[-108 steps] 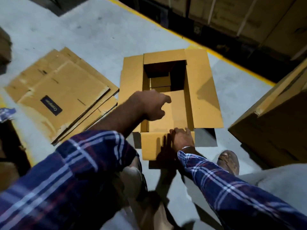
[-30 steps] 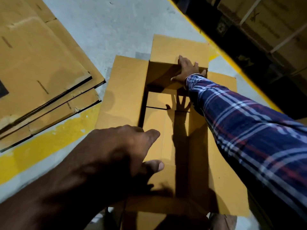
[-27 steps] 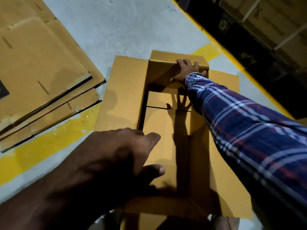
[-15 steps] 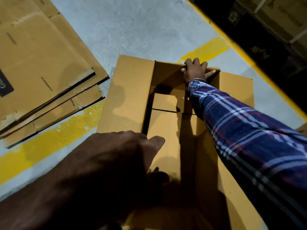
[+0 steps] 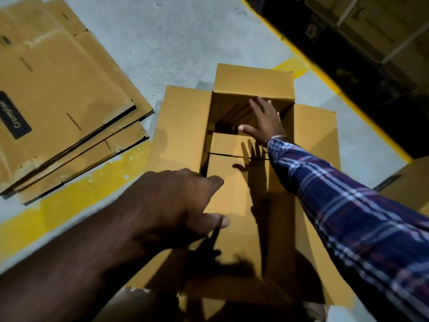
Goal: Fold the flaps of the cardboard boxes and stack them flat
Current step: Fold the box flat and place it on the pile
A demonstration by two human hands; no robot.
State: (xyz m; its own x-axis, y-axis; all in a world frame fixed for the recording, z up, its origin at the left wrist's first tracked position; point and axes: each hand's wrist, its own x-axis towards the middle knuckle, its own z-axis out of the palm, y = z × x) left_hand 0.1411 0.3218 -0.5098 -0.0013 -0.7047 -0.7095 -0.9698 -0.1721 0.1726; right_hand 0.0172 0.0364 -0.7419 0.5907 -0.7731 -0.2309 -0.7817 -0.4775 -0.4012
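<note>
An open cardboard box [image 5: 183, 126] stands on the floor in front of me, its flaps spread outward. The far flap [image 5: 253, 82] leans away from the opening. My right hand [image 5: 264, 122] hovers with spread, straight fingers over the far end of the opening and holds nothing. My left hand [image 5: 176, 205] is over the near left wall of the box, fingers loosely curled, thumb and forefinger pointing into the box. I see nothing gripped in it. A stack of flattened boxes [image 5: 58, 101] lies on the floor at the upper left.
A yellow floor stripe [image 5: 69, 205] runs under the box on the left, and another [image 5: 348, 96] borders dark racking with cartons [image 5: 371, 31] at the upper right. One more cardboard box [image 5: 413, 182] stands at the right edge. Bare grey floor [image 5: 174, 43] lies beyond.
Half a second ago my right hand held the far flap's edge, tipped inward. It has let go and drawn back, open; the flap leans outward again. My left hand has barely moved.
</note>
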